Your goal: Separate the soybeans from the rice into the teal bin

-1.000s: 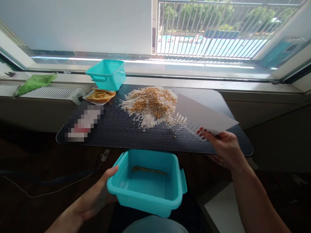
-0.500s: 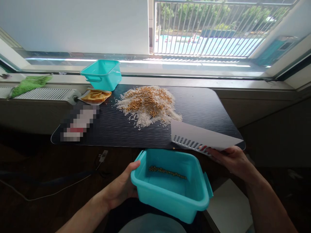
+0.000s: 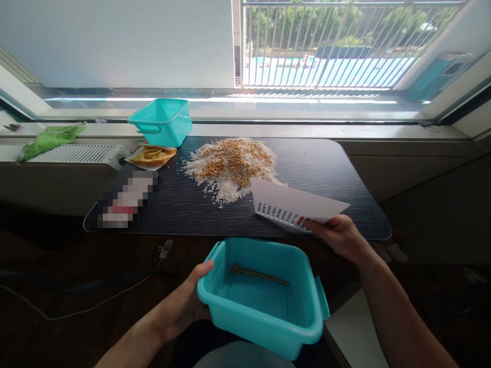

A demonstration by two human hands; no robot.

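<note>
My left hand grips the left rim of a turquoise plastic tub, held below the table's front edge. A thin row of tan soybeans lies along the tub's floor. In my right hand is a white slotted scoop, a folded-looking sheet with a row of slots along its lower side. The scoop's left end hangs at the near right edge of a heap of white rice mixed with soybeans; whether it touches the grains I cannot tell.
The heap lies on a dark table. A second turquoise tub stands at the back left, beside a folded yellow-orange cloth. A blurred-out item lies at the left. A green cloth rests on the radiator, below the window.
My right hand and the scoop have moved left and slightly up, towards the heap. The held tub has shifted a little to the left with my left hand.
</note>
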